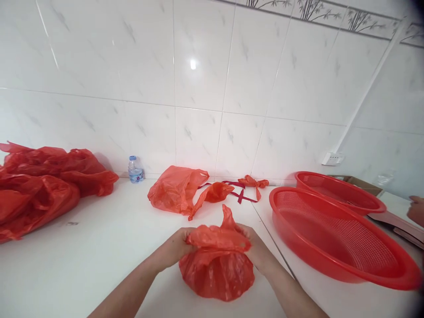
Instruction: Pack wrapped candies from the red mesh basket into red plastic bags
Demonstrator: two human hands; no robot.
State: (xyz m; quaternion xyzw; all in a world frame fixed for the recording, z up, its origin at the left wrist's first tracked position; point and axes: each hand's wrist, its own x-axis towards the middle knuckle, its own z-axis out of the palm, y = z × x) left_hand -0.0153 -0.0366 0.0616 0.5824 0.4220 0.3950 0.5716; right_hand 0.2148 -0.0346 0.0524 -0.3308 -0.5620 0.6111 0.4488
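A red plastic bag (217, 274) is stretched between my two hands at the front of the white table, its mouth spread and facing me. My left hand (182, 247) is closed on the bag's left edge, the fingers mostly covered by the film. On the opposite edge, my right hand (248, 240) grips the bag, with its fingers also largely hidden. Just beyond lies another red plastic bag (175, 190), crumpled. A smaller twisted piece of red plastic (217, 192) and a dark red strap (243, 197) rest beside it.
A heap of red plastic bags (49, 185) lies at the left. Near the tiled wall stands a small water bottle (135, 170). Two red baskets, a near one (331, 238) and a far one (338, 192), occupy the right. Another person's hand (416, 210) shows at the right edge.
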